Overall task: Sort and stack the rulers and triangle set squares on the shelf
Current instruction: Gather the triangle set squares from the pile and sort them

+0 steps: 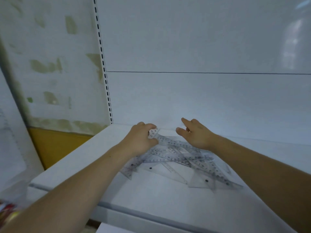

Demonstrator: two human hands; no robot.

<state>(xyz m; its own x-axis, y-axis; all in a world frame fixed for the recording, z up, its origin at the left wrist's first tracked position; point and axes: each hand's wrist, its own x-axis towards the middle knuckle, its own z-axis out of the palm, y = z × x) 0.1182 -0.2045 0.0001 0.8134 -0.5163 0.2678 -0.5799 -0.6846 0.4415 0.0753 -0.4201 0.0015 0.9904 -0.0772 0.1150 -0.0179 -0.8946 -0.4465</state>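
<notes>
Rulers and set squares [181, 158] lie in a loose, clear heap on the white shelf [151, 199], from centre to lower right of the frame. They overlap at all angles, with black holes showing in a few corners. The left hand [141, 140], at frame centre, is curled round the end of one ruler [153, 132] at the heap's upper-left edge, printed numerals showing between thumb and fingers. The right hand [193, 133], just right of it, is spread with fingers straight and holds nothing, over the heap's back edge; I cannot tell whether it touches the plastic. Both hands are close to the white back panel [202, 98]. A slotted upright [104, 73] runs down the panel's left side. At lower left, a yellow board [55, 145] shows beside the shelf.
</notes>
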